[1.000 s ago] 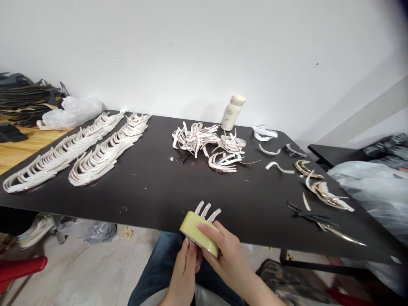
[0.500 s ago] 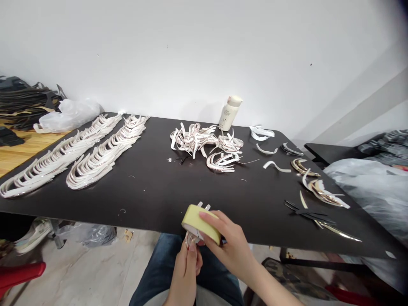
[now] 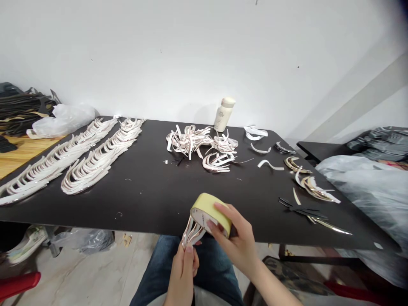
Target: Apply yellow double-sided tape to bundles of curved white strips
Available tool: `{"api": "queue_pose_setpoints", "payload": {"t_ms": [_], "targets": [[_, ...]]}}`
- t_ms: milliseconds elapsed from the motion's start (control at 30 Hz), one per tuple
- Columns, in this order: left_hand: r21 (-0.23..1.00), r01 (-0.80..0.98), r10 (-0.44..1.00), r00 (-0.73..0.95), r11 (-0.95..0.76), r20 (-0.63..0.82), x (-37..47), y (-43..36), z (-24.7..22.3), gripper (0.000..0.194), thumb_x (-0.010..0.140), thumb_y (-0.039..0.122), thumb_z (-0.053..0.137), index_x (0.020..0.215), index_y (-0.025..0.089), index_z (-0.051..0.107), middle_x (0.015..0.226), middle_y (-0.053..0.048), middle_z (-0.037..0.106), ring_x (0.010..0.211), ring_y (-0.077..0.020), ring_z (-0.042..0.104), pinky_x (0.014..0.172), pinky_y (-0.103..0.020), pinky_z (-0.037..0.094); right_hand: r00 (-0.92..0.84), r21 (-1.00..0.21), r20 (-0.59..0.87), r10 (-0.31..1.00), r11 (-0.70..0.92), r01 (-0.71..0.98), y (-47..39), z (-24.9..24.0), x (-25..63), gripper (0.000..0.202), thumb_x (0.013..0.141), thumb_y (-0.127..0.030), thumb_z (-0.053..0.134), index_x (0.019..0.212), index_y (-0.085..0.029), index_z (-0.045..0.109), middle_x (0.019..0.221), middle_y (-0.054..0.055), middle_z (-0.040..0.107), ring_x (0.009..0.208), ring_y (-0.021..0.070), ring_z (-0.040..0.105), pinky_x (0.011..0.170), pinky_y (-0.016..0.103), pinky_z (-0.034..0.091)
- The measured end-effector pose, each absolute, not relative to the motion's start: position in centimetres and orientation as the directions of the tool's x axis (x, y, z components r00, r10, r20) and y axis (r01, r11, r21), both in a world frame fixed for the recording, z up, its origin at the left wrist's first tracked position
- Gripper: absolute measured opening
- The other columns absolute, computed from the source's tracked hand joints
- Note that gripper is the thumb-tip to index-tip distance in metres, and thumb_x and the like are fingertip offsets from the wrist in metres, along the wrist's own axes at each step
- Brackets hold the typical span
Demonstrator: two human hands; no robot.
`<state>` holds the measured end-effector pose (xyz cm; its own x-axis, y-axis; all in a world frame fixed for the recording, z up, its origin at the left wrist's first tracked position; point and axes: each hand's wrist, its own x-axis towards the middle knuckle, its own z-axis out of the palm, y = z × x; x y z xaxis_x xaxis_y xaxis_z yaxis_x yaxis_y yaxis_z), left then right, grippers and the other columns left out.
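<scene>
My left hand (image 3: 185,263) pinches a small bundle of shiny-edged white strips (image 3: 192,233) over my lap, just off the table's front edge. A roll of yellow tape (image 3: 208,206) is gripped in my right hand (image 3: 237,238), thumb against its inner side and fingers over the outside. The roll sits right above the strips and hides their upper ends. Whether a length of tape runs from the roll to the bundle cannot be made out.
On the dark table (image 3: 153,187) lie two long rows of strips (image 3: 87,170) at left, a tangled pile (image 3: 188,140) mid-back beside a cream bottle (image 3: 224,114), and curved pieces (image 3: 315,189) with black strips (image 3: 299,209) at right. Plastic bags (image 3: 360,178) flank the table.
My right hand has moved the roll slightly right and up, turning its side more into view. More of the strips now shows between the hands. The whole view has shifted a little.
</scene>
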<state>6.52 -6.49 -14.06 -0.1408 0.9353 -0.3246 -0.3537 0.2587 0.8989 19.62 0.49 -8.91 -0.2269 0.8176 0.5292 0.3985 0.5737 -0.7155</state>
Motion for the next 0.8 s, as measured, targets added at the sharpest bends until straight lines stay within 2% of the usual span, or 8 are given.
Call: {"api": "queue_pose_setpoints", "payload": {"t_ms": [200, 267, 400, 600, 667, 800], "targets": [[0.897, -0.354, 0.922, -0.177, 0.266, -0.344, 6.7, -6.5, -13.6, 0.053, 0.074, 0.070, 0.056, 0.069, 0.017, 0.057, 0.052, 0.008, 0.033, 0.047, -0.0083, 0.027, 0.045, -0.022, 0.023, -0.421, -0.639, 0.426, 0.801, 0.596, 0.487, 0.3, -9.0, 19.4, 0.038, 0.087, -0.015, 0.055, 0.122, -0.028, 0.053, 0.097, 0.005, 0.064, 0.079, 0.0167, 0.065, 0.063, 0.024, 0.052], [0.899, -0.348, 0.921, -0.184, 0.265, -0.343, 6.7, -6.5, -13.6, 0.053, 0.074, 0.070, 0.055, 0.071, 0.017, 0.057, 0.052, 0.009, 0.033, 0.047, -0.0085, 0.028, 0.045, -0.022, 0.023, -0.398, -0.674, 0.418, 0.817, 0.572, 0.467, 0.4, -8.8, 19.5, 0.037, 0.087, -0.016, 0.057, 0.121, -0.028, 0.054, 0.096, 0.005, 0.063, 0.077, 0.0157, 0.064, 0.062, 0.023, 0.051], [0.898, -0.346, 0.924, -0.165, 0.273, -0.345, 6.6, -6.5, -14.1, 0.054, 0.075, 0.070, 0.054, 0.082, 0.017, 0.059, 0.052, 0.009, 0.034, 0.047, -0.0088, 0.026, 0.045, -0.022, 0.021, -0.222, -0.779, 0.472, 0.853, 0.521, 0.349, 0.9, -8.4, 19.4, 0.038, 0.086, -0.019, 0.061, 0.122, -0.030, 0.053, 0.101, 0.004, 0.059, 0.074, 0.0135, 0.061, 0.063, 0.022, 0.051], [0.893, -0.345, 0.920, -0.156, 0.289, -0.359, 6.4, -6.5, -14.5, 0.058, 0.072, 0.072, 0.055, 0.079, 0.015, 0.063, 0.053, 0.008, 0.036, 0.048, -0.0089, 0.029, 0.045, -0.022, 0.024, -0.443, -0.680, 0.334, 0.832, 0.538, 0.498, 1.5, -7.9, 18.3, 0.037, 0.087, -0.014, 0.055, 0.121, -0.029, 0.055, 0.094, 0.002, 0.061, 0.077, 0.0152, 0.062, 0.063, 0.024, 0.049], [0.893, -0.351, 0.916, -0.178, 0.282, -0.359, 6.4, -6.5, -14.3, 0.058, 0.073, 0.072, 0.055, 0.081, 0.015, 0.063, 0.052, 0.008, 0.036, 0.047, -0.0089, 0.029, 0.046, -0.022, 0.025, -0.425, -0.702, 0.338, 0.840, 0.526, 0.480, 1.9, -7.7, 18.5, 0.037, 0.087, -0.015, 0.055, 0.121, -0.029, 0.055, 0.094, 0.002, 0.061, 0.077, 0.0148, 0.062, 0.064, 0.023, 0.049], [0.899, -0.353, 0.924, -0.183, 0.258, -0.336, 6.5, -6.5, -14.0, 0.058, 0.075, 0.071, 0.053, 0.084, 0.015, 0.062, 0.051, 0.009, 0.035, 0.046, -0.0083, 0.028, 0.045, -0.022, 0.024, -0.214, -0.764, 0.478, 0.852, 0.524, 0.377, 2.2, -7.9, 19.4, 0.034, 0.086, -0.020, 0.060, 0.119, -0.029, 0.056, 0.095, 0.002, 0.059, 0.075, 0.0138, 0.060, 0.064, 0.022, 0.049]]}}
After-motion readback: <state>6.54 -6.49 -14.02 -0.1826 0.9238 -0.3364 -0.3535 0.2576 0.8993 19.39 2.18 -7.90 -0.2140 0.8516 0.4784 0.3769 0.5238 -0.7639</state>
